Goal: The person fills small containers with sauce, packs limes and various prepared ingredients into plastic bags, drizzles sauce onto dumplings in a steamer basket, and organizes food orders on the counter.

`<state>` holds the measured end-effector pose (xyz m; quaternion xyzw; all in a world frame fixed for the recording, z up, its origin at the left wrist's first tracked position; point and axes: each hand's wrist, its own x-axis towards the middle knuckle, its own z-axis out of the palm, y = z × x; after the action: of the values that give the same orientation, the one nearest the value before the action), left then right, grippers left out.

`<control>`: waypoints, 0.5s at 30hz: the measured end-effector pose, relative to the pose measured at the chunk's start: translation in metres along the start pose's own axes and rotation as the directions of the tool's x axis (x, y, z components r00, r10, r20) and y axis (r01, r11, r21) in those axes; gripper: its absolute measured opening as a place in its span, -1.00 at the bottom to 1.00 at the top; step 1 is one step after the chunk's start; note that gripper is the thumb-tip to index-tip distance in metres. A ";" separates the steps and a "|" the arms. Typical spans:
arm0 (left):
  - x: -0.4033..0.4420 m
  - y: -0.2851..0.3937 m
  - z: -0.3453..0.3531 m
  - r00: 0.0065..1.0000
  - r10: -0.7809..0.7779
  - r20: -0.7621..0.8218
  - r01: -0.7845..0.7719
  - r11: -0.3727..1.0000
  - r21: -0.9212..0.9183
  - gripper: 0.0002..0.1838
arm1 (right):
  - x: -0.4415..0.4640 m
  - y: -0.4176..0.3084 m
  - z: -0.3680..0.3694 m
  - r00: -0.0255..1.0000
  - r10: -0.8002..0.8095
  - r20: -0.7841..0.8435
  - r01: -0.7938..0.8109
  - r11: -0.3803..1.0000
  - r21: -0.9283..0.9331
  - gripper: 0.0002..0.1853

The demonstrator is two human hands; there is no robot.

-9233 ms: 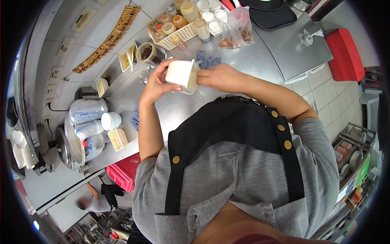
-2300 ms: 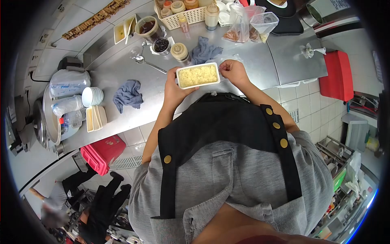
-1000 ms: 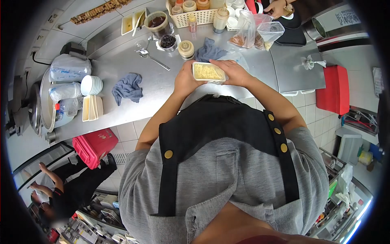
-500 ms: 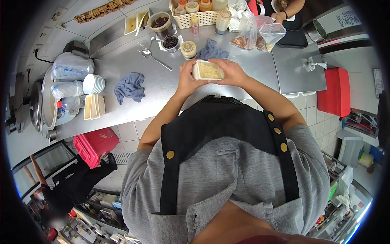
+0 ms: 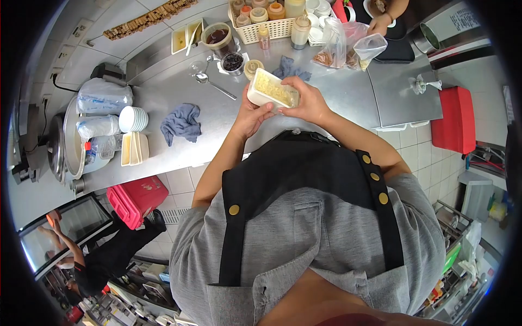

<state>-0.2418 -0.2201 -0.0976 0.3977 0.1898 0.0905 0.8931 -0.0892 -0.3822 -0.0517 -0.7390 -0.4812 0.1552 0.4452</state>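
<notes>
A white rectangular tub (image 5: pixel 260 98) with pale yellow, crumbly or chopped food in it is held above the steel counter's front edge, tilted toward me. My left hand (image 5: pixel 251 116) grips its left side and underside, thumb along the near wall. My right hand (image 5: pixel 308 101) is closed round the right end, its fingers at the rim. Just behind the tub stands a squeeze bottle (image 5: pixel 253 67), partly covered by it. A blue-grey cloth (image 5: pixel 292 68) lies crumpled on the counter behind my right hand.
On the steel counter (image 5: pixel 217 125) are another cloth (image 5: pixel 181 124), a spoon (image 5: pixel 215 86), a cup of dark food (image 5: pixel 232 63), stacked bowls (image 5: pixel 133 119) and a bottle basket (image 5: pixel 261 32). Another person's hand (image 5: pixel 379 24) is near plastic bags at the back right. A second person (image 5: pixel 109 255) is at lower left.
The tub has turned in my hands, its left end rising and its right end dipping, so more of its near wall shows. The whole view has shifted slightly.
</notes>
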 end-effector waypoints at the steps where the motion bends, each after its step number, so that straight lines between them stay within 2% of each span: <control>1: 0.001 -0.001 -0.002 1.000 -0.002 -0.001 0.002 1.000 0.001 0.06 | 0.000 -0.002 -0.002 0.999 0.011 0.035 -0.011 1.000 0.006 -0.29; 3: 0.003 0.002 -0.005 1.000 0.021 0.004 -0.022 0.999 0.042 0.05 | 0.004 -0.006 -0.010 0.997 0.020 0.069 -0.021 1.000 0.012 -0.31; 5: 0.002 0.005 -0.008 0.999 0.049 0.019 -0.050 0.998 0.028 0.03 | 0.013 -0.002 -0.025 0.937 -0.237 0.257 0.237 0.971 0.032 -0.43; 6: 0.001 0.006 -0.010 0.996 0.077 0.033 -0.077 0.997 0.014 0.02 | 0.016 -0.002 -0.030 0.938 -0.237 0.253 0.236 0.971 0.033 -0.43; 8: 0.001 0.010 -0.014 0.995 0.085 0.046 -0.086 0.996 0.033 0.02 | 0.019 -0.005 -0.038 0.889 -0.197 0.414 0.258 0.961 -0.097 -0.64; 9: 0.001 0.012 -0.016 0.994 0.095 0.057 -0.097 0.994 0.049 0.01 | 0.021 -0.009 -0.042 0.891 -0.197 0.410 0.257 0.962 -0.096 -0.64; 11: 0.001 0.016 -0.021 0.995 0.078 0.065 -0.080 0.996 0.038 0.02 | 0.027 -0.019 -0.049 0.842 -0.335 0.424 0.452 0.867 -0.212 -0.77; 15: 0.000 0.025 -0.029 0.999 0.017 0.052 -0.020 0.997 0.070 0.04 | 0.039 -0.019 -0.048 0.801 -0.399 0.446 0.530 0.819 -0.220 -0.86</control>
<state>-0.2539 -0.1841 -0.0964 0.4330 0.1662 0.0817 0.8822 -0.0497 -0.3712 -0.0021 -0.6157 -0.7457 0.0957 0.2360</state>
